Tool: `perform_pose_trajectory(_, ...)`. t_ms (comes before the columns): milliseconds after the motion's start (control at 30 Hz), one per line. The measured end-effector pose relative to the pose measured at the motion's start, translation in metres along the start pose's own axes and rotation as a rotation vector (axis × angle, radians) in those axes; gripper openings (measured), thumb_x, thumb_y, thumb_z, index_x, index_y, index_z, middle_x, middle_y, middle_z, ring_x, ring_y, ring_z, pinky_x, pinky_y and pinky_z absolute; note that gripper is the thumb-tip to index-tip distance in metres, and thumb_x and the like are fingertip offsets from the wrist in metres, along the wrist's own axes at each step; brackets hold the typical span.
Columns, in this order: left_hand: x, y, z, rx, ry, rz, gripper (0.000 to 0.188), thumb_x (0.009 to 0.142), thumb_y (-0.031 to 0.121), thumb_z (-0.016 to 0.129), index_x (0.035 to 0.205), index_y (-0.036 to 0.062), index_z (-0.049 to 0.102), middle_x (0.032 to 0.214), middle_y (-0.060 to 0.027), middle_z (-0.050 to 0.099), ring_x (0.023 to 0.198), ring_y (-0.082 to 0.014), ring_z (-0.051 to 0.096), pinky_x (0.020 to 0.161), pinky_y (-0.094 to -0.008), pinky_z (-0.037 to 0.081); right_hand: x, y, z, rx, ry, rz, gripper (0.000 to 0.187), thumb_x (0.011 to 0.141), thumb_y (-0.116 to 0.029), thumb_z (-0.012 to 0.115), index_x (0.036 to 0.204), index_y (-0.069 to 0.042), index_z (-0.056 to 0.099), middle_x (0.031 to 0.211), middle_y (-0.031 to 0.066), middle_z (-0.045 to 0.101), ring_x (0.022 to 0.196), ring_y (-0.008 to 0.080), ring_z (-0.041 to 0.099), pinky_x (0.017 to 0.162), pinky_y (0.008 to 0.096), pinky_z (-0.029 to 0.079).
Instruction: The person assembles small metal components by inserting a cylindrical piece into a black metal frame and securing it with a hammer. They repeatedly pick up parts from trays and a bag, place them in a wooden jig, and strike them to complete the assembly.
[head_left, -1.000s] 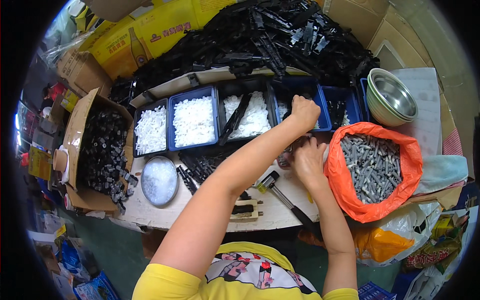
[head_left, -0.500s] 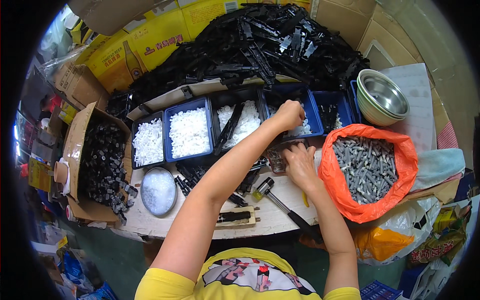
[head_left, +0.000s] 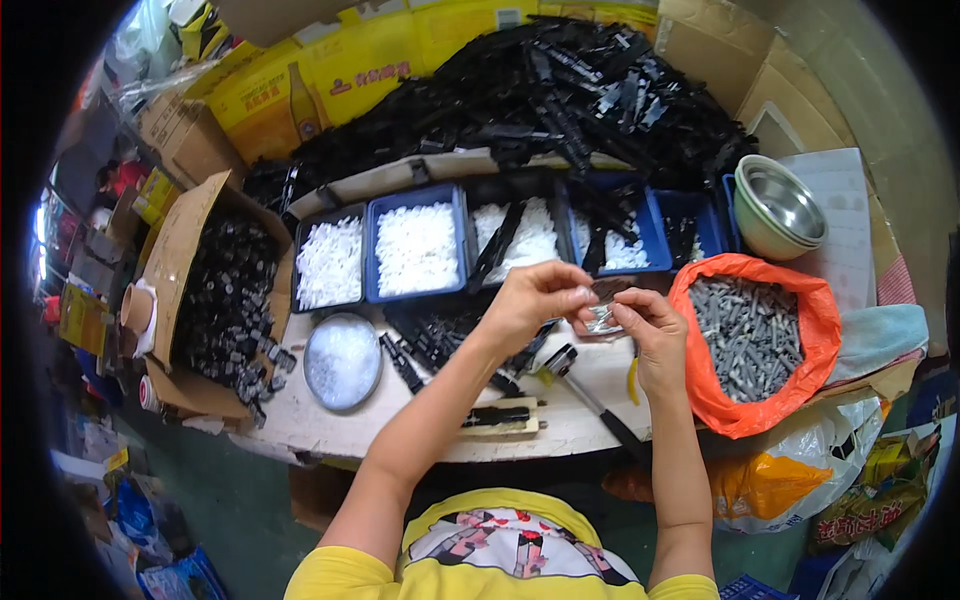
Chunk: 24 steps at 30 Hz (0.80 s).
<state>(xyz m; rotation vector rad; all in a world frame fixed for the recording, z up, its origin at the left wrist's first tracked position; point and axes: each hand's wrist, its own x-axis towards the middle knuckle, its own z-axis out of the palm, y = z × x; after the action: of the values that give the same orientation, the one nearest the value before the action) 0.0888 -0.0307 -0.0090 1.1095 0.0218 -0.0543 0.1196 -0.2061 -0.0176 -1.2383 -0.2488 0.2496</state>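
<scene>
My left hand [head_left: 535, 305] and my right hand [head_left: 652, 328] are close together above the bench, left of the orange bag. Both have thumb and fingertips pinched together. Whatever sits in either pinch is too small to make out. Between and just behind them shows a small shiny box [head_left: 604, 312], partly covered by the fingers. Beyond the hands stands a blue tray of white parts [head_left: 626, 250] with black pieces lying over it. Below them lies a hammer [head_left: 590, 390] with a black handle, beside a pale block holding a black part [head_left: 500, 416].
Trays of white plastic parts [head_left: 415, 250] line the back, before a heap of black parts [head_left: 560, 95]. At left are a carton of black pieces [head_left: 225, 300] and a round dish [head_left: 342, 362]. At right, an orange bag [head_left: 830, 335] of grey plugs and stacked bowls [head_left: 765, 220].
My left hand has come out of the blue tray and back toward me, to meet my right hand. The right hand has shifted slightly right, its fingers now pinched. The whole view has shifted slightly.
</scene>
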Motion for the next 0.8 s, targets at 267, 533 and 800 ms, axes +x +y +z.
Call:
perform_pose_trajectory(267, -0.088, -0.035, -0.025, -0.321, -0.019, 0.116, 0.012, 0.081, -0.003, 0.058, 0.093, -0.0007, 0.058, 0.088, -0.0162, 0.063, 0.075, -0.0223, 0.064, 0.064, -0.0347, 0.056, -0.034, 0.019, 0.05, 0.141, -0.093, 0.142, 0.017, 0.074, -0.001, 0.069, 0.09, -0.001, 0.063, 0.081, 0.0033, 0.064, 0.073, 0.0083, 0.058, 0.069, 0.0201, 0.045)
perform_pose_trajectory(533, -0.105, -0.028, -0.029, -0.249, 0.039, 0.219, 0.009, 0.079, -0.005, 0.059, 0.087, 0.0001, 0.06, 0.088, -0.0152, 0.061, 0.073, -0.0224, 0.064, 0.064, -0.0346, 0.056, -0.041, 0.018, 0.065, 0.09, -0.176, 0.156, 0.016, 0.074, -0.002, 0.068, 0.09, 0.0, 0.063, 0.08, 0.0036, 0.063, 0.072, 0.008, 0.058, 0.069, 0.02, 0.044)
perform_pose_trajectory(800, -0.124, -0.029, -0.034, 0.202, 0.145, 0.325, 0.016, 0.076, -0.009, 0.06, 0.092, -0.0034, 0.061, 0.088, -0.011, 0.06, 0.074, -0.0173, 0.064, 0.067, -0.0258, 0.054, -0.054, 0.017, 0.071, -0.237, -0.289, 0.074, 0.013, 0.078, -0.003, 0.064, 0.09, 0.001, 0.064, 0.08, 0.0043, 0.064, 0.073, 0.0096, 0.058, 0.067, 0.0221, 0.045)
